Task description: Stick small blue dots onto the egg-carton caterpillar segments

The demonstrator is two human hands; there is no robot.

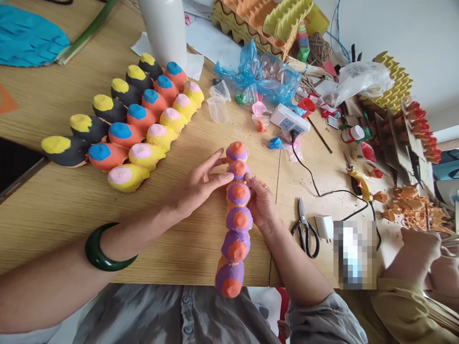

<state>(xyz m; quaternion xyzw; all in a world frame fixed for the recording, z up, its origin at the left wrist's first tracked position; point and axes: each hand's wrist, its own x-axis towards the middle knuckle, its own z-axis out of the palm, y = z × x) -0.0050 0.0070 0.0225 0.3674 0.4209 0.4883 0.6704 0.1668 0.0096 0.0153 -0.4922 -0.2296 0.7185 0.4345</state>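
My right hand (261,197) grips a row of egg-carton cups (237,219) from the right, thumb on its upper part. The cups are coated in purple with round orange tops, and the lowest one juts past the table edge. From the left, my left hand (204,180) holds the same strip near the second cup, thumb against it and fingers partly hidden behind. A dark green bangle (107,248) circles my left forearm. On the table to the left lie three similar rows: black with yellow tops (81,130), orange with blue tops (132,124), yellow with pink tops (155,138).
Black-handled scissors (304,229), a white charger (324,227) and a corded glue gun (360,184) lie to the right. Behind are a power strip (289,119), a blue plastic bag (265,71), stacked egg trays (244,24) and a white vase (165,33). Another person's hand (416,253) shows at right.
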